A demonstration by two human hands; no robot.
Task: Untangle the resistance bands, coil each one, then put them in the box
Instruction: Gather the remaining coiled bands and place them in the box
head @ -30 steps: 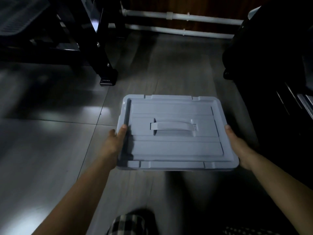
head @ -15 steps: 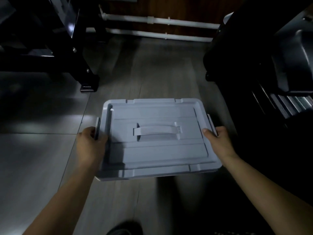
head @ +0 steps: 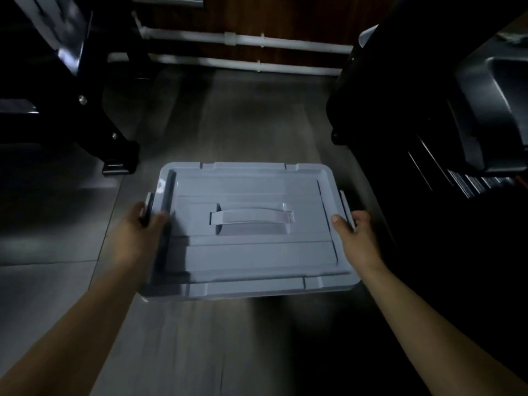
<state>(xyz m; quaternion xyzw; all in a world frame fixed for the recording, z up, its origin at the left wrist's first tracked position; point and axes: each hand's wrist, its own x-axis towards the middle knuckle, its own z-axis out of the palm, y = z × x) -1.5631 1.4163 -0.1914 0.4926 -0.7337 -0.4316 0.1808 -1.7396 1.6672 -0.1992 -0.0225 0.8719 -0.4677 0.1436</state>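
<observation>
A light grey plastic box (head: 245,252) with its lid on fills the middle of the view, above the dark floor. A flat carry handle (head: 251,217) lies across the lid's middle. My left hand (head: 140,232) grips the latch (head: 149,205) on the box's left side, thumb on the lid edge. My right hand (head: 353,232) grips the right side latch (head: 346,205) the same way. Both latches are swung outward from the lid. No resistance bands show; the inside of the box is hidden by the lid.
A black metal frame with a foot (head: 117,164) stands at the left. Dark gym equipment (head: 445,132) crowds the right side. White pipes (head: 245,41) run along the far wall. Grey tiled floor (head: 234,115) lies between them.
My hands went from holding the box's sides to gripping its two side latches, which have swung outward. The view has shifted and the box sits a little closer.
</observation>
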